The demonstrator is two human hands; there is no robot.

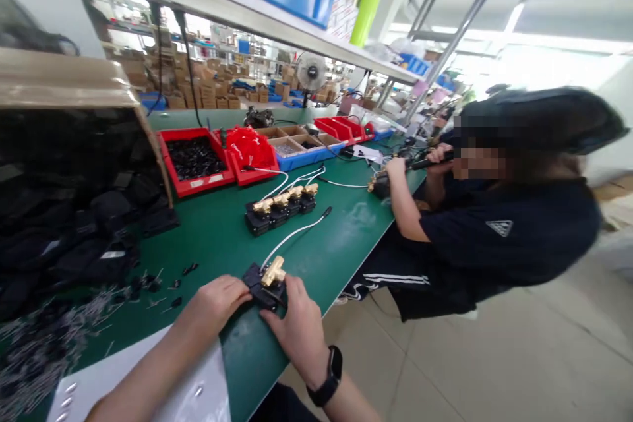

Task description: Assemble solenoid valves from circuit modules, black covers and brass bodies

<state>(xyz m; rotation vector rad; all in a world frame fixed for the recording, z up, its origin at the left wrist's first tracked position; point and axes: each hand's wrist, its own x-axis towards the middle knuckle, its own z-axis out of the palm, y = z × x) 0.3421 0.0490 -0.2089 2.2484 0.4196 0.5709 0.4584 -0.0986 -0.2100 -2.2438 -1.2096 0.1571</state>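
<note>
A black box with a brass tee fitting (pixel 273 271) on top lies on the green bench, near its front edge. A white cable (pixel 291 235) runs from it to a small black plug. My left hand (pixel 222 303) grips the box's left side with its fingertips. On the other side, my right hand (pixel 299 320) has thumb and fingers closed around the right end, close to the brass; a watch is on that wrist. Beyond them, several similar boxes with brass fittings (pixel 281 203) stand in a row, white cables trailing behind.
Left, a carton (pixel 64 79) of black parts stands beside scattered thin-legged pieces (pixel 59 336). Red bins (pixel 195 181) and a divided blue tray (pixel 309 158) line the back. A white sheet (pixel 198 369) lies below my left arm. At right, a co-worker (pixel 494 224) handles another unit.
</note>
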